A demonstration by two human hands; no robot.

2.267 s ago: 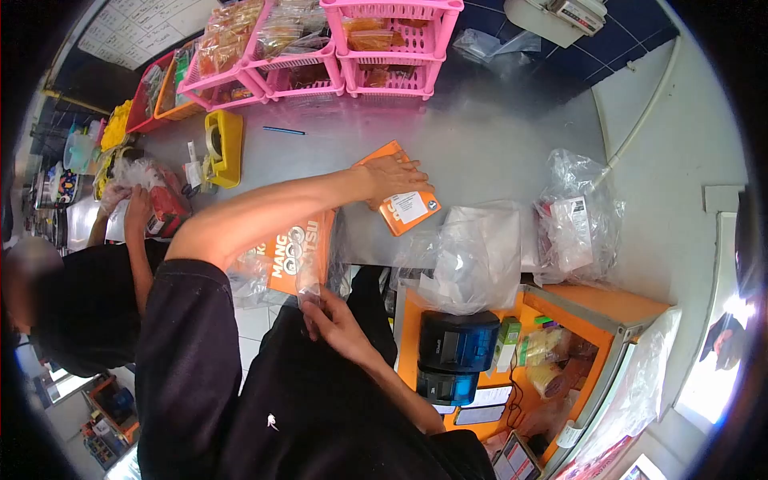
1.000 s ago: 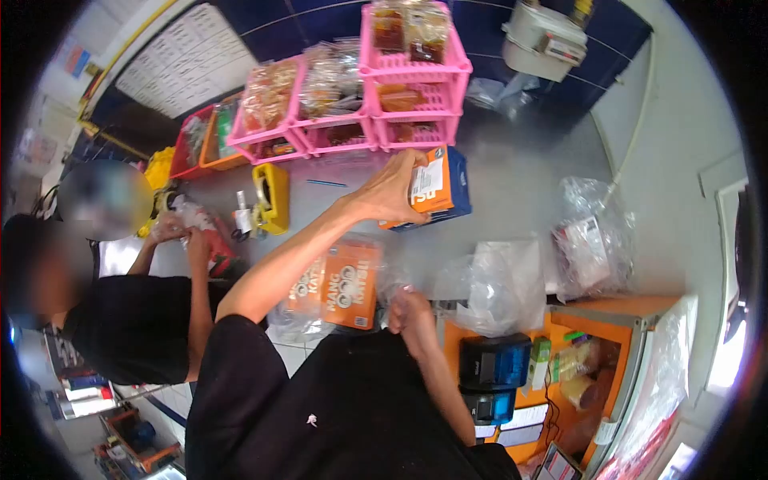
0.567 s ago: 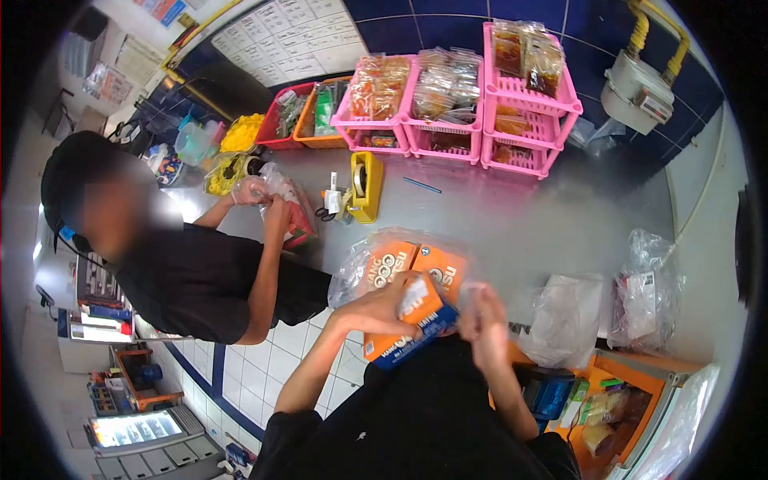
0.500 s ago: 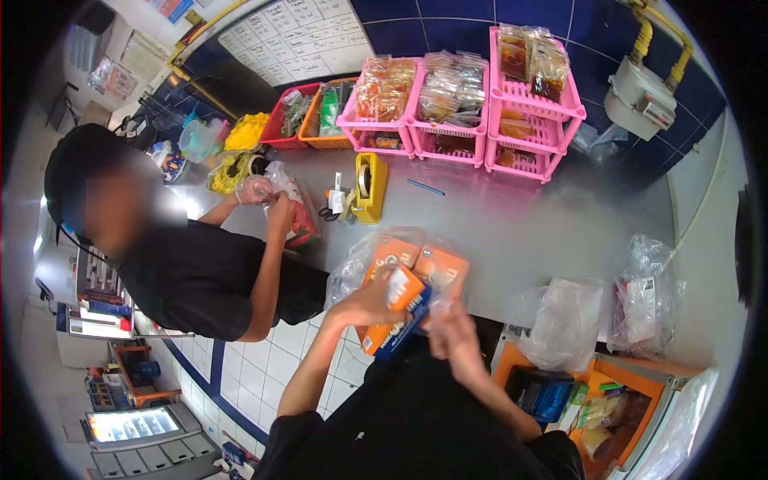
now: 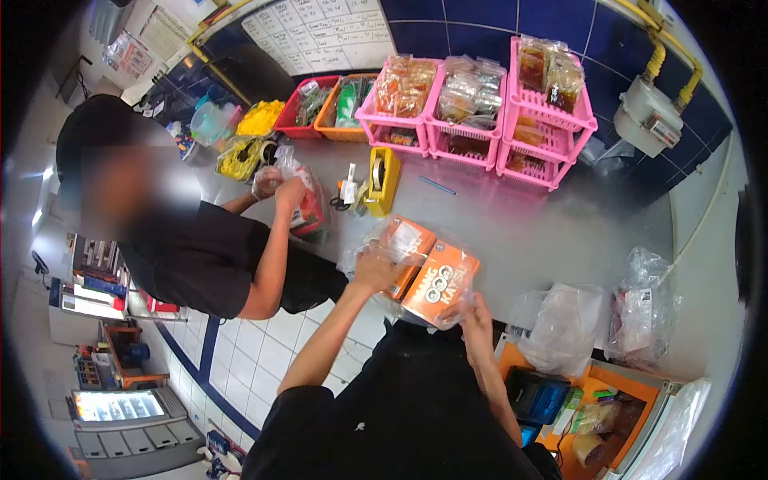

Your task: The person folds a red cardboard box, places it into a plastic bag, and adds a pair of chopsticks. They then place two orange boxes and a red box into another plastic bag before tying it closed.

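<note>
Two orange boxes stand side by side in a clear plastic bag (image 5: 352, 254) at the counter's front edge. The right-hand orange box (image 5: 452, 276) has white lettering and round pictures on top. My left hand (image 5: 374, 270) has its fingers around the near end of the left orange box (image 5: 410, 240), which bears a white label. Some of those fingers are hidden by the box and film. At the bag's right side, my right hand (image 5: 478, 318) is closed on the edge of the plastic.
A yellow tape dispenser (image 5: 384, 182), scissors (image 5: 342, 197) and a blue pen (image 5: 438, 186) lie beyond the boxes. Pink baskets (image 5: 472, 124) of sachets line the wall. White plastic bags (image 5: 560, 326) lie right. A co-worker (image 5: 192, 248) handles a filled bag (image 5: 308, 210) at left.
The tilted orange box with a blue side has gone down into the bag at left, beside the other box. My left hand moved with it; my right hand shifted slightly right, at the bag's edge.
</note>
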